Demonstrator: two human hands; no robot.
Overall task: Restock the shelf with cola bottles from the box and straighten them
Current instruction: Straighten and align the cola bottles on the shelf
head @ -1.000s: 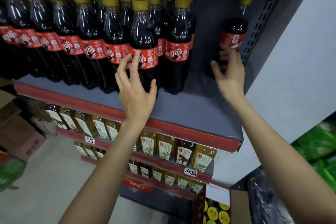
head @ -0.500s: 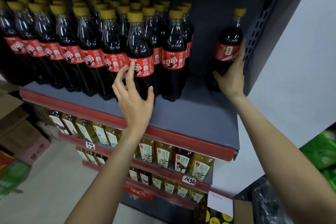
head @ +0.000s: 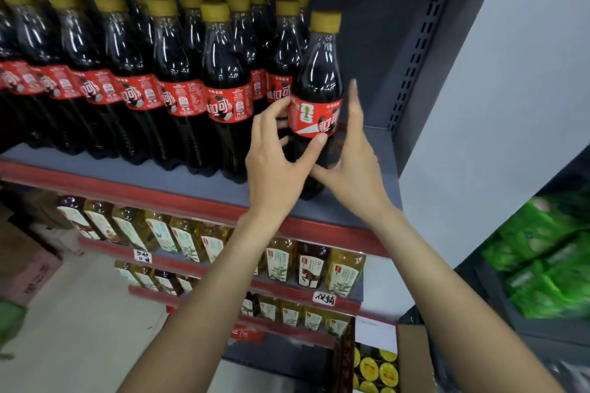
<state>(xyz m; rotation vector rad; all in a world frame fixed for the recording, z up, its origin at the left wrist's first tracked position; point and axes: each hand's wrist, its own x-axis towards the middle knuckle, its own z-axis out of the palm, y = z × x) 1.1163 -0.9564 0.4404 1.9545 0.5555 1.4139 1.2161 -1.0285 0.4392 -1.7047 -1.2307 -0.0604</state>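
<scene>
Cola bottles (head: pixel 178 83) with yellow caps and red labels stand in rows several deep on the grey top shelf (head: pixel 373 175). At the right end of the front row stands one more cola bottle (head: pixel 319 80), its label turned partly sideways. My left hand (head: pixel 277 159) pinches it at the label, thumb in front and fingers on its left side. My right hand (head: pixel 354 156) holds its right side, fingers straight up along it and thumb across the lower front. An open cardboard box (head: pixel 412 357) showing yellow caps sits at the bottom.
A perforated grey upright (head: pixel 412 54) and a white side panel (head: pixel 498 99) close the shelf on the right. Lower shelves hold yellow and dark tea bottles (head: pixel 281 262). Green packs (head: pixel 549 265) lie at the right, and cardboard boxes (head: pixel 28 268) stand on the floor at the left.
My right hand brought the lone bottle from the shelf's back right corner leftward to the end of the front row. My left hand moved right from another bottle onto it.
</scene>
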